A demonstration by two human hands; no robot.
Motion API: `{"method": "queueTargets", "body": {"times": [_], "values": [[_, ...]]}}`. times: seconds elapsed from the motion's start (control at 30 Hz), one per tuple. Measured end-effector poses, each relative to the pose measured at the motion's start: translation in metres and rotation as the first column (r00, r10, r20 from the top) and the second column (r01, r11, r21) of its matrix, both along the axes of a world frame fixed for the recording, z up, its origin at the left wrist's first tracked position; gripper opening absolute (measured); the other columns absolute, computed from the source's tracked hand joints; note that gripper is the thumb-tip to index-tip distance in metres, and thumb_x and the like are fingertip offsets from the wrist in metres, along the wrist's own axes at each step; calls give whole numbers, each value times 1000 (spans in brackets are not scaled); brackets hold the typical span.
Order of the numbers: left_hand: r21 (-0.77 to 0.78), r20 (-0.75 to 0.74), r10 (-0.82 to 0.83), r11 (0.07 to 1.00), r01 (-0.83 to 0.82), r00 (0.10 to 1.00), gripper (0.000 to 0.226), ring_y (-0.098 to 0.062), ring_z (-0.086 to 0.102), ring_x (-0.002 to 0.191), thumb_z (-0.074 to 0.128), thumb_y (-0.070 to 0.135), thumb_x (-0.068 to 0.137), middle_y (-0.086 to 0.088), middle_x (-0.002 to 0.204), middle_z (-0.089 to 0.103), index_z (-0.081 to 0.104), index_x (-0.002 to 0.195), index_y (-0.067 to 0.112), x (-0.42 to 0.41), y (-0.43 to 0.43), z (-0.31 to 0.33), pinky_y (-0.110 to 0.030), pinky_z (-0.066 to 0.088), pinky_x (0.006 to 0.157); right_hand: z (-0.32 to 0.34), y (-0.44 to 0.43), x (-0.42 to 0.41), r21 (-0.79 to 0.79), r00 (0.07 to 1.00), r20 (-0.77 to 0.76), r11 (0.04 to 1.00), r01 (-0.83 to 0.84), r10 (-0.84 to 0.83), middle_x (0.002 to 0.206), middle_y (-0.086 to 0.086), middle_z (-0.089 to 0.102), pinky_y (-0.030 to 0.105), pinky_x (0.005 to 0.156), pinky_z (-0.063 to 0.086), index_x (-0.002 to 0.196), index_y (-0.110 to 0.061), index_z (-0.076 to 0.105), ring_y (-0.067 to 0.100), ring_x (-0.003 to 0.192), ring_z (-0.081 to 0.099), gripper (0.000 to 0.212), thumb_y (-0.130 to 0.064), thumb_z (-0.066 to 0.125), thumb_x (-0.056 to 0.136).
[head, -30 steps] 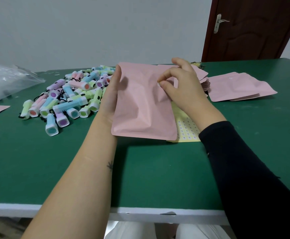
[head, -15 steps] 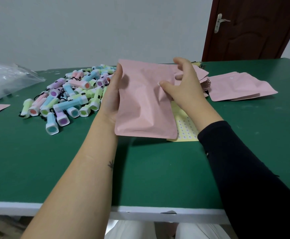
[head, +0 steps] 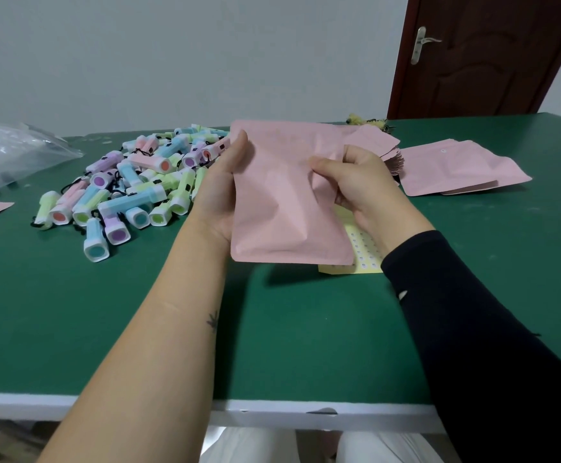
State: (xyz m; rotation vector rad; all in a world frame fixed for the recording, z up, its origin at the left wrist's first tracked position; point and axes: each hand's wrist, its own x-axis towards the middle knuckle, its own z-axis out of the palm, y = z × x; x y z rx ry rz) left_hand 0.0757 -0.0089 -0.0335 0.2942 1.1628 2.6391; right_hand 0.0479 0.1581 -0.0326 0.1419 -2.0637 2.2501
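Yellow sticker sheet (head: 364,253) was mostly hidden under pink pouch (head: 289,208); fingers of left hand (head: 217,195) were concealed behind it. Pouch was held above green table (head: 289,335) middle, clamped by left thumb, pinched by curled right hand (head: 364,187).

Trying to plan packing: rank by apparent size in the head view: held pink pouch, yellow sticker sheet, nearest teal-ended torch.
1. Flat pink pouch, held nearer the camera.
2. Yellow dotted sticker sheet, mostly hidden, so unsure.
3. Small white teal-ended plastic torch.
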Motion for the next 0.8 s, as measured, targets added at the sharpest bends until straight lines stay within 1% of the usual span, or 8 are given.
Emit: {"method": "queueTargets", "body": {"times": [0.17, 0.3, 0.4, 0.5, 0.57, 0.67, 0.73, 0.8], "values": [[-80, 65, 143, 987, -138, 988, 37, -28, 74, 85, 44, 18, 101, -14, 95, 75, 76, 93, 1, -3, -3, 1, -39, 61, 65, 0, 2, 3, -10, 995, -103, 1000, -10, 8, 98, 5, 73, 41, 90, 53, 93, -19, 68, 21, 88, 69, 6, -15, 66, 89], [-148, 107, 170, 977, -153, 980, 23, -28, 74, 81, 43, 11, 102, -14, 92, 75, 63, 107, 1, -4, -3, 2, -41, 62, 67, 2, 6, 3, 18, 978, -210, 1000, 6, -2, 108, 2, 73, 42, 97, 52, 98, -28, 65, 21, 102, 69, 29, -1, 60, 88], [-160, 117, 195, 971, -175, 974, 24, -28, 74, 82, 43, 9, 102, -14, 95, 75, 60, 117, 2, -6, -2, 3, -41, 61, 64, 2, 6, 1, 30, 971, -237, 999, 45, -37, 114, -1, 70, 43, 103, 48, 99, -33, 64, 20, 111, 64, 31, -4, 58, 92], [-187, 130, 240, 959, -214, 962, 22, -27, 74, 77, 46, 8, 100, -13, 89, 75, 61, 116, 3, -8, -3, 3, -38, 60, 58, 1, 6, -2, 4, 973, -217, 996, 85, -82, 105, -1, 67, 36, 100, 48, 98, -21, 67, 20, 105, 63, 13, -12, 58, 95], [-232, 123, 271, 943, -238, 955, 21, -24, 74, 74, 48, 6, 99, -11, 87, 75, 63, 113, 4, -9, -6, 2, -36, 60, 57, 0, 7, -3, 23, 973, -219, 997, 74, -68, 88, 4, 57, 31, 81, 45, 93, -5, 65, 21, 82, 54, 19, -22, 59, 96], [-328, 82, 285, 912, -245, 955, 23, -23, 71, 80, 53, 4, 95, -10, 96, 73, 65, 114, 7, -10, -8, 0, -36, 61, 66, 0, 7, -3, 86, 960, -266, 990, 112, -86, 74, 1, 51, 25, 61, 36, 81, -15, 62, 13, 68, 44, 15, -20, 59, 96], [-345, 29, 306, 897, -278, 952, 13, -22, 71, 77, 59, 4, 92, -9, 90, 74, 67, 102, 9, -11, -6, -1, -33, 61, 64, 0, 5, -2, 100, 960, -271, 989, 107, -76, 92, -3, 67, 24, 69, 45, 98, -22, 66, 12, 79, 57, 13, -13, 57, 96], [-347, -35, 340, 878, -330, 940, 11, -20, 72, 73, 62, 3, 91, -7, 81, 74, 67, 87, 12, -13, -5, -2, -31, 59, 63, 0, 2, -1, 115, 962, -263, 988, 101, -68, 108, -2, 68, 27, 82, 50, 111, -18, 66, 17, 93, 62, 20, -10, 56, 96]]}}
